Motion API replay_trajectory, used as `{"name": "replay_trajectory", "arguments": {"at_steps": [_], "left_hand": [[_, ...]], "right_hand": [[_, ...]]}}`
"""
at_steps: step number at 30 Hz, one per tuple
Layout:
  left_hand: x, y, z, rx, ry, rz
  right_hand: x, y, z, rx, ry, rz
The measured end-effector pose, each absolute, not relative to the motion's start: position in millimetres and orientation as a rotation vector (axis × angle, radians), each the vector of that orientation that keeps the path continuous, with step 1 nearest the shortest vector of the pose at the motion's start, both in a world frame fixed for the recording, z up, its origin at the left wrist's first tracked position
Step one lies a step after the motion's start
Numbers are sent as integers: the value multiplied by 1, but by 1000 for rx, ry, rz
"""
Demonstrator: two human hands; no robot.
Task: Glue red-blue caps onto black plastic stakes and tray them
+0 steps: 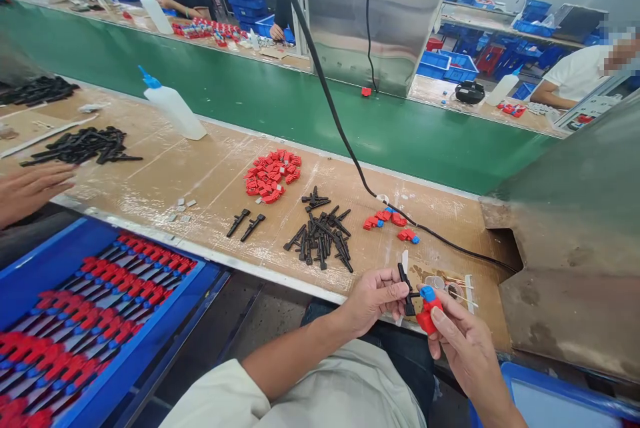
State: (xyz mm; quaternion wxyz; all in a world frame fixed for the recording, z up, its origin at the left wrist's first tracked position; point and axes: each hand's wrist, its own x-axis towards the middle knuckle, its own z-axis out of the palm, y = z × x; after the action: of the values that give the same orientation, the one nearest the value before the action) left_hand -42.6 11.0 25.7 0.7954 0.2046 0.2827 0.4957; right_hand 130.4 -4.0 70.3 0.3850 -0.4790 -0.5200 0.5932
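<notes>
My left hand pinches a thin black plastic stem at the near edge of the bench. My right hand grips a small red cap with a blue top, held against the stem's lower end. Just beyond my hands lies a pile of black stems. A heap of red caps sits further back. A few red-and-blue caps rest beside the black cable.
A blue tray at lower left holds rows of assembled red-and-black pieces. A white squeeze bottle stands on the bench. Another person's hand rests at the left edge. A green conveyor belt runs behind, with people working beyond it.
</notes>
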Motion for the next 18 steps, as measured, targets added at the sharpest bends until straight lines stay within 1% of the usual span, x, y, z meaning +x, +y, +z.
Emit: {"name": "replay_trajectory", "arguments": {"at_steps": [5, 18], "left_hand": [[-44, 13, 26, 474, 668, 1065], [-48, 16, 28, 587, 714, 1086]], "right_hand": [[137, -7, 61, -1247, -1403, 1368], [133, -7, 61, -1297, -1461, 1327]]}}
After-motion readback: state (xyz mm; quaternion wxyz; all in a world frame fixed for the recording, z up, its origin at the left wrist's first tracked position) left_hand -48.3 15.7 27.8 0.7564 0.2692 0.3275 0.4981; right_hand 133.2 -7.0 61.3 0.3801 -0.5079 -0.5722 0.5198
